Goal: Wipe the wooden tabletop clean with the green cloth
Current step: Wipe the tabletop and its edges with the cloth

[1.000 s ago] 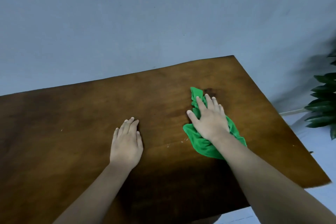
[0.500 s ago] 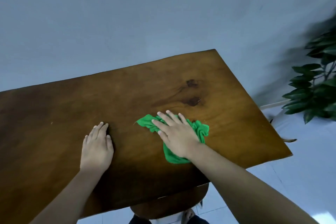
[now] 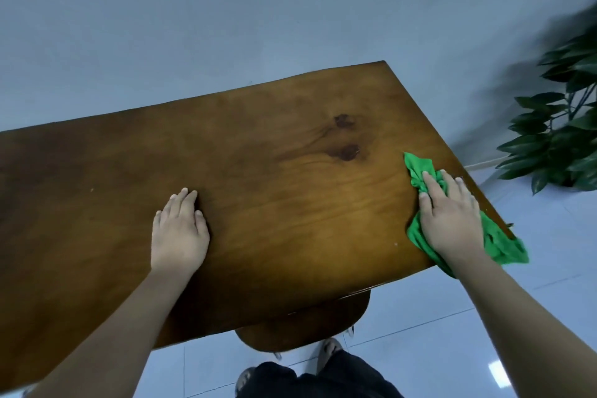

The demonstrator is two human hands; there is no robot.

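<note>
From the head camera: right hand [image 3: 450, 220] lies flat, pinning the cloth [image 3: 420, 173] at the tabletop's [image 3: 290, 203] right edge, part hanging off. Left hand [image 3: 179, 233] rests open, holding nothing. Mid-wipe, I'd say; next stroke should sweep back left

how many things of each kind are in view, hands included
hands: 2, left hand flat on the wood, right hand pressing the cloth
cloth: 1, green, at the table's right edge, partly hanging over it
table: 1, wooden
stool: 1, under the table
plant: 1
total: 6
</note>
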